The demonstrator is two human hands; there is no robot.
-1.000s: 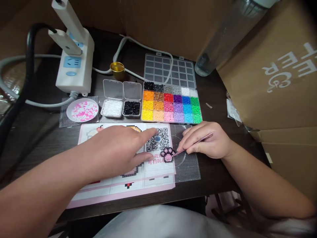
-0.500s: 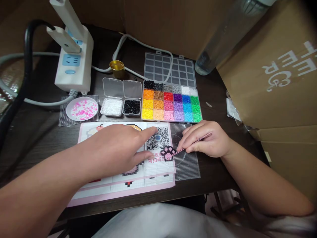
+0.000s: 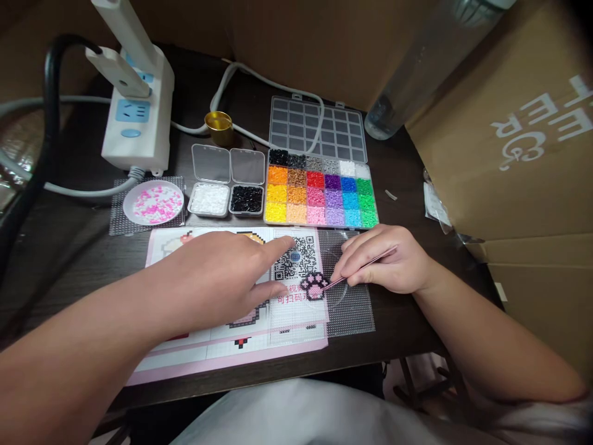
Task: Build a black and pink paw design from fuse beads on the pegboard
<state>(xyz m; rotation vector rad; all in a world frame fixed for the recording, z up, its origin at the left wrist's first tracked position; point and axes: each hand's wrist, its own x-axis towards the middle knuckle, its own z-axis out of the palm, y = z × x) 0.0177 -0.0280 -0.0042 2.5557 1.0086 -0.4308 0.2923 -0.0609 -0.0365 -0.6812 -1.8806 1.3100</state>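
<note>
Pink tweezers (image 3: 360, 268) are pinched in my right hand (image 3: 388, 259), their tips at the right side of a small black-and-pink bead paw (image 3: 315, 288). The paw sits on a clear pegboard (image 3: 349, 315), part of which overlaps a printed pattern sheet (image 3: 296, 337). My left hand (image 3: 236, 278) lies over the sheet with thumb and forefinger spread apart, to the left of the paw; its other fingers are hidden beneath it. Whether a bead is between the tweezer tips is too small to tell.
Beyond the sheet stand an open bead box (image 3: 322, 191) with many colours, a case of white beads (image 3: 208, 199), a case of black beads (image 3: 247, 199) and a dish (image 3: 154, 203) of pink and white beads. A power strip (image 3: 139, 120), golden cup (image 3: 218, 127) and bottle (image 3: 417, 74) stand farther back.
The whole view has shifted very slightly. Both hands, the tweezers and the bead paw keep nearly the same places.
</note>
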